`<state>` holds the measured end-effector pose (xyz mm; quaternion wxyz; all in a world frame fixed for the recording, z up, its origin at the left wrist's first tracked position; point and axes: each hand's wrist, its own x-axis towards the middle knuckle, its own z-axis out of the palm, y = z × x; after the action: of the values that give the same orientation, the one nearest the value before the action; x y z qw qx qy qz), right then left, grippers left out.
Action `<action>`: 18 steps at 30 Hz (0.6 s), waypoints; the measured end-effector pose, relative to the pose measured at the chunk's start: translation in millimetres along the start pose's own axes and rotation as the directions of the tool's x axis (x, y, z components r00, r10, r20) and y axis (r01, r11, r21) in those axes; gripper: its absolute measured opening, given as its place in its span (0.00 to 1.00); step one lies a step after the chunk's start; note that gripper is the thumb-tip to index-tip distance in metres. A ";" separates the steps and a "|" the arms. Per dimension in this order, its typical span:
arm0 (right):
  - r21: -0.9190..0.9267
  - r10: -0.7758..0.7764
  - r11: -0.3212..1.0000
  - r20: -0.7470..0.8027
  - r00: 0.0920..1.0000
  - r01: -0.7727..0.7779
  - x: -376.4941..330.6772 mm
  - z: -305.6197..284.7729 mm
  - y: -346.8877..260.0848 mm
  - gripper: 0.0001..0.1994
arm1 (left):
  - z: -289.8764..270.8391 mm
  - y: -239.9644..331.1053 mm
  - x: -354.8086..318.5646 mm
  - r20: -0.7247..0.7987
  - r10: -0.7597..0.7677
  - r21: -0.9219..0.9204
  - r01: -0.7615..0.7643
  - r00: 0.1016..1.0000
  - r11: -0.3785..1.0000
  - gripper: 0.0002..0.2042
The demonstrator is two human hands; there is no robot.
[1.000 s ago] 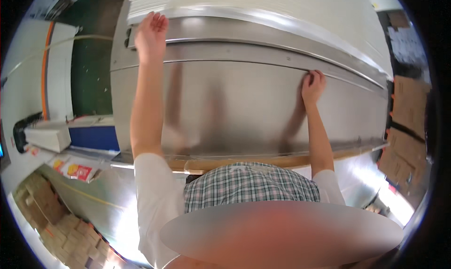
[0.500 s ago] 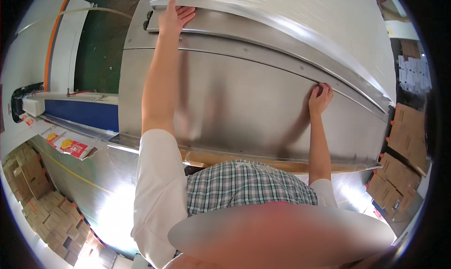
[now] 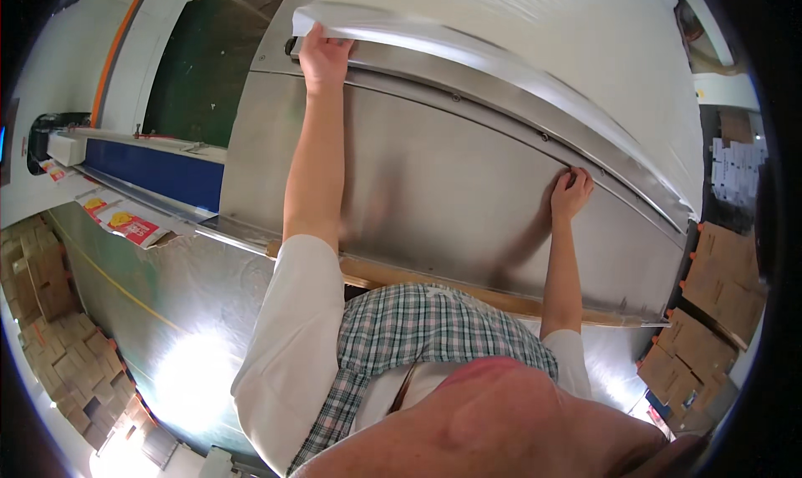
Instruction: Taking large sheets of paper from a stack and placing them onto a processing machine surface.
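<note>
A glossy white sheet, apparently plastic film (image 3: 501,15), covers the top of a stainless steel machine (image 3: 443,169) in front of me. My left hand (image 3: 324,60) is at the film's near left corner, thumb up against its edge and fingers bent beneath, pinching it. Along that side the film's edge hangs loosely over the steel rail (image 3: 434,73). My right hand (image 3: 571,194) rests farther right against the front panel, just under the seam. Its fingers are curled, and whatever they may hold is hidden.
At the left stands a conveyor with a blue belt (image 3: 150,173), with red and white printed packaging (image 3: 129,226) along its side. Cardboard boxes (image 3: 75,357) are stacked at lower left, and more boxes (image 3: 723,269) at right. A wooden strip (image 3: 401,279) runs along the machine's near edge.
My left hand has gone from spread fingers to a bent grip at the film's corner. The film's near edge now drapes lower over the rail. My right hand keeps its place on the panel.
</note>
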<state>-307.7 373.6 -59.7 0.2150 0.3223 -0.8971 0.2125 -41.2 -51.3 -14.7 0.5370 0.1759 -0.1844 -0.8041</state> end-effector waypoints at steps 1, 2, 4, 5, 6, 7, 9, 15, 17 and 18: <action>-0.002 -0.003 1.000 -0.004 1.000 0.003 0.0 -0.2 -2.0 0.08 | -3.7 5.0 -0.4 0.005 0.012 0.014 -0.012 1.000 1.000 0.13; 0.004 -0.008 1.000 -0.003 1.000 0.008 -0.1 -0.2 -1.9 0.08 | -10.9 8.7 0.3 0.003 0.019 0.015 -0.019 1.000 1.000 0.13; 0.015 0.001 1.000 0.018 1.000 -0.002 0.1 -0.3 -0.1 0.08 | -21.7 13.4 1.2 0.015 0.035 0.125 -0.036 0.999 0.991 0.10; 0.017 -0.002 1.000 0.019 1.000 0.002 -0.1 -0.7 0.6 0.08 | -23.9 13.7 0.7 0.013 0.038 0.125 -0.039 0.999 0.991 0.10; 0.004 0.001 1.000 0.030 1.000 -0.001 -0.3 -1.7 1.8 0.08 | -26.6 13.4 -1.0 -0.079 0.019 0.216 -0.002 0.997 0.976 0.09; -0.006 0.002 1.000 0.040 0.999 -0.002 -0.5 -2.3 1.5 0.09 | -28.5 15.0 -1.9 -0.171 0.011 0.302 0.042 0.985 0.952 0.07; 0.004 -0.012 1.000 0.030 0.999 0.012 -1.6 -1.9 3.1 0.09 | -33.2 19.8 5.9 -0.195 0.082 0.435 0.011 0.977 0.900 0.07; 0.037 -0.075 0.996 -0.007 0.997 0.075 0.8 0.6 -9.7 0.08 | -46.9 55.4 72.4 0.055 0.469 0.963 -0.171 0.881 0.209 0.14; 0.023 -0.070 0.997 -0.004 0.998 0.070 0.6 -1.0 -4.6 0.08 | -40.0 48.2 78.5 0.035 0.409 0.953 -0.154 0.912 0.260 0.14; 0.014 -0.062 0.998 0.006 0.998 0.062 0.4 -1.3 -2.6 0.08 | -38.2 43.7 77.4 0.079 0.436 0.979 -0.153 0.897 0.136 0.14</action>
<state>-305.8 372.2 -57.8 0.2164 0.3521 -0.8858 0.2111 -15.9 -142.7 -33.2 0.4696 0.5220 -0.6156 -0.3579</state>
